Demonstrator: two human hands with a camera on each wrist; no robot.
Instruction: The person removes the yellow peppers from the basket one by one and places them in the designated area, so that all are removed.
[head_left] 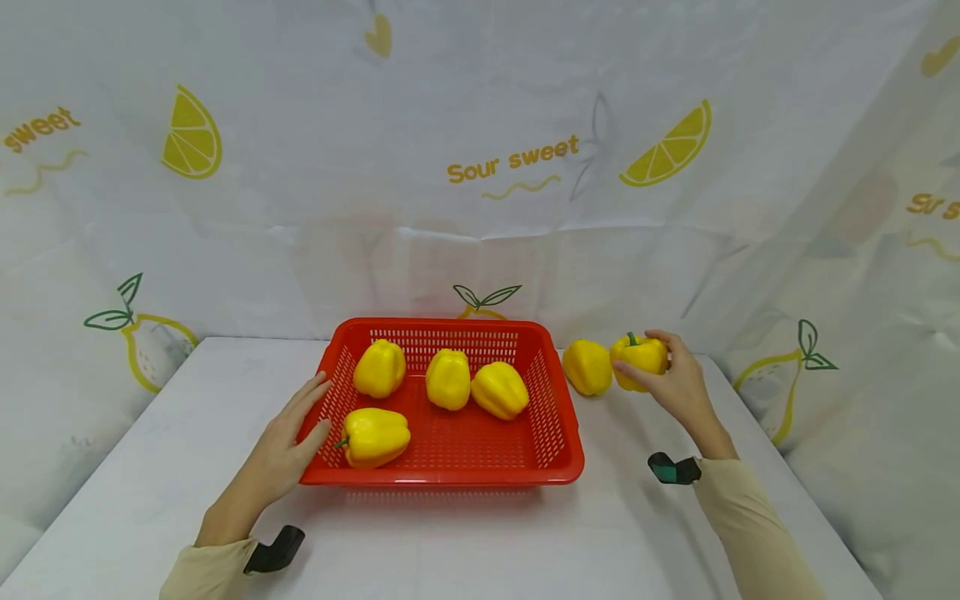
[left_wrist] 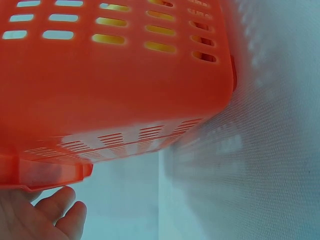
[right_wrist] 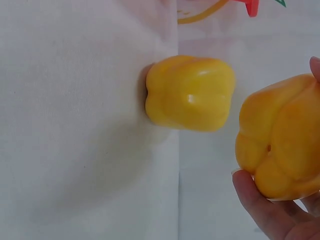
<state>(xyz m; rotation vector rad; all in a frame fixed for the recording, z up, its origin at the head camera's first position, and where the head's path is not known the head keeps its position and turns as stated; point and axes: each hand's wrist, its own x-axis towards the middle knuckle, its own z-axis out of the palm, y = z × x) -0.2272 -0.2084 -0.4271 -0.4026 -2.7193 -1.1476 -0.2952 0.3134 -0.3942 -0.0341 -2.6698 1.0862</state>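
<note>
My right hand (head_left: 685, 390) grips a yellow bell pepper (head_left: 637, 360), thumb on the near side and fingers at its far right. In the head view its green stem points up; the right wrist view shows the underside of this pepper (right_wrist: 282, 140), raised off the table. Another yellow bell pepper (head_left: 587, 367) stands on the table just left of it. A red plastic basket (head_left: 442, 476) sits mid-table with several yellow bell peppers (head_left: 447, 380) inside. My left hand (head_left: 279, 454) rests at the basket's left rim, fingers fairly straight; the left wrist view shows fingertips (left_wrist: 57, 200) by the rim.
The white-covered table (head_left: 480, 542) extends around the basket. Behind it hangs a white curtain (head_left: 315, 192) printed with lemons and lettering. A dark strap-like device (head_left: 276, 550) is on the left wrist, another (head_left: 673, 469) on the right.
</note>
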